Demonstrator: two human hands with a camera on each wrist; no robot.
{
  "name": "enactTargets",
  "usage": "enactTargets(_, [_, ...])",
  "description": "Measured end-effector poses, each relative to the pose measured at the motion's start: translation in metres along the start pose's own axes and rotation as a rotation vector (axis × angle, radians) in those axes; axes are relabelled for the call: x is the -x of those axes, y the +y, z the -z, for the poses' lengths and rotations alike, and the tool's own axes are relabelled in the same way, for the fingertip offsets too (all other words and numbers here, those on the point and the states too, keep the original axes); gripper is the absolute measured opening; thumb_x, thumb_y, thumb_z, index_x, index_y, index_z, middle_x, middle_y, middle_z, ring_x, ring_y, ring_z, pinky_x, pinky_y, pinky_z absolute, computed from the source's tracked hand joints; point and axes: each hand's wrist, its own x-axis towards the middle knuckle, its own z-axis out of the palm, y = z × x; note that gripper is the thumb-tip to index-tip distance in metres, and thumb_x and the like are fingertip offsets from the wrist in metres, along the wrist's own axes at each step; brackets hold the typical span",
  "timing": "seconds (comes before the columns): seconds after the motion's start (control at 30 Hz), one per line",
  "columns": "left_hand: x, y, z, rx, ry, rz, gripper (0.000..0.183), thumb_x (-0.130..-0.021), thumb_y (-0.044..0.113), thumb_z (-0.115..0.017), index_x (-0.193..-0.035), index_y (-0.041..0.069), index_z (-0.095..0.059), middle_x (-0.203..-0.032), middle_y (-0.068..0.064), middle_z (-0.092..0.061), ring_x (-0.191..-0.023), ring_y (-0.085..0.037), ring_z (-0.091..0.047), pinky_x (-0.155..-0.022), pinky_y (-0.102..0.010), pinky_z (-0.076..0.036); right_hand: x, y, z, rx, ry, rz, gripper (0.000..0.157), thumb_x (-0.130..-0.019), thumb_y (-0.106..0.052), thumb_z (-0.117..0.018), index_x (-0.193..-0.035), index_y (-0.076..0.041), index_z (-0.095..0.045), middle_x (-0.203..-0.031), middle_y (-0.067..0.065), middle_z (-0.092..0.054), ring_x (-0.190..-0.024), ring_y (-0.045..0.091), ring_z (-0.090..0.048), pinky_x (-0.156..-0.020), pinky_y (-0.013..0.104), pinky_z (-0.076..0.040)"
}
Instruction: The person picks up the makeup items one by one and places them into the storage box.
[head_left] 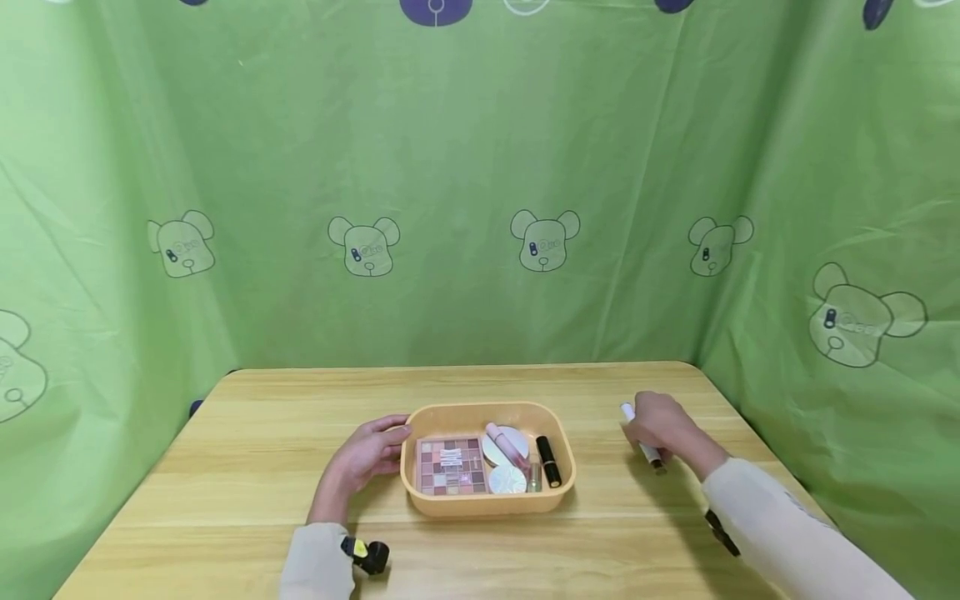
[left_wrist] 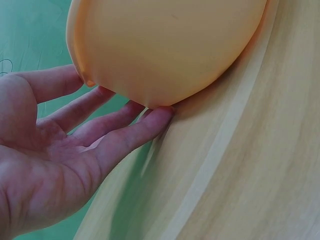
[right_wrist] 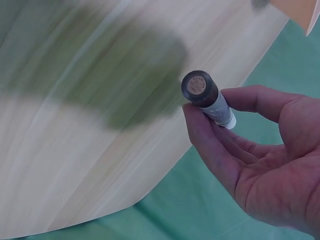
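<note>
In the head view a yellow-orange plastic basket point(head_left: 495, 504) stands on the wooden table. My left hand point(head_left: 371, 450) is at its left end, fingertips against the rim and wall. The left wrist view shows those fingers point(left_wrist: 120, 140) mostly straight, touching the basket's outside point(left_wrist: 170, 55). To the right of the basket, my right hand point(head_left: 663, 425) pinches a slim white cosmetic tube point(head_left: 649, 453) with a dark end. In the right wrist view the tube point(right_wrist: 218, 110) sits between thumb and fingers, its round dark end with a pinkish label facing the camera.
Inside the basket lie an eyeshadow palette point(head_left: 431, 467), a round white compact point(head_left: 507, 479), another round case point(head_left: 493, 454) partly covered by a pink tube point(head_left: 506, 444), a small clear-and-gold tube point(head_left: 535, 478) and a black lipstick tube point(head_left: 548, 461). Green curtain point(head_left: 450, 317) surrounds the wooden table point(head_left: 247, 467).
</note>
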Motion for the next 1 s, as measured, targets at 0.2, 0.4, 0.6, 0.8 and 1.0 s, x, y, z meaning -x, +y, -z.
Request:
enactTargets(0.2, [-0.001,-0.001,0.0,0.003,0.007,0.003,0.05,-0.095,0.024,-0.057,-0.138,0.002,-0.045,-0.128,-0.026,-0.054,-0.113,-0.038,-0.057,-0.092,-0.048,-0.051,0.0,-0.009,0.0,0.001,0.024,0.052,0.019,-0.075,-0.003,-0.058,-0.092,0.005,-0.051,-0.072,0.016,-0.054,-0.049,0.024,-0.059,-0.041,0.034,-0.054])
enactTargets(0.4, [-0.001,-0.001,0.001,0.002,0.01,0.012,0.051,-0.094,0.025,-0.058,-0.138,0.003,-0.045,-0.128,-0.025,-0.055,-0.113,-0.036,-0.057,-0.091,-0.047,-0.052,0.002,-0.023,0.0,0.003,0.032,0.078,0.016,-0.078,-0.004,-0.059,-0.091,0.003,-0.055,-0.072,0.014,-0.055,-0.051,0.022,-0.058,-0.042,0.033,-0.054])
enactTargets(0.6, [-0.001,-0.001,0.001,0.0,0.008,0.011,0.051,-0.094,0.025,-0.058,-0.138,0.003,-0.045,-0.128,-0.025,-0.054,-0.112,-0.035,-0.058,-0.091,-0.047,-0.052,0.001,-0.036,0.003,0.042,0.077,0.137,0.015,-0.076,-0.002,-0.057,-0.091,0.001,-0.057,-0.075,0.012,-0.056,-0.052,0.019,-0.055,-0.039,0.027,-0.049])
enactTargets(0.8, [0.0,-0.001,0.001,0.002,0.012,0.012,0.05,-0.094,0.025,-0.058,-0.138,0.004,-0.046,-0.129,-0.025,-0.055,-0.112,-0.035,-0.058,-0.091,-0.046,-0.052,0.003,-0.052,0.006,0.074,0.096,0.165,0.019,-0.074,-0.001,-0.06,-0.093,0.004,-0.059,-0.075,0.01,-0.058,-0.057,0.019,-0.054,-0.043,0.026,-0.048])
enactTargets(1.0, [0.0,-0.001,0.0,0.0,0.006,0.003,0.05,-0.095,0.025,-0.057,-0.138,0.002,-0.045,-0.129,-0.026,-0.054,-0.113,-0.037,-0.057,-0.091,-0.047,-0.052,0.004,-0.07,0.008,0.081,0.079,0.166,0.023,-0.073,0.0,-0.063,-0.096,0.004,-0.06,-0.078,0.01,-0.058,-0.06,0.019,-0.055,-0.045,0.025,-0.049])
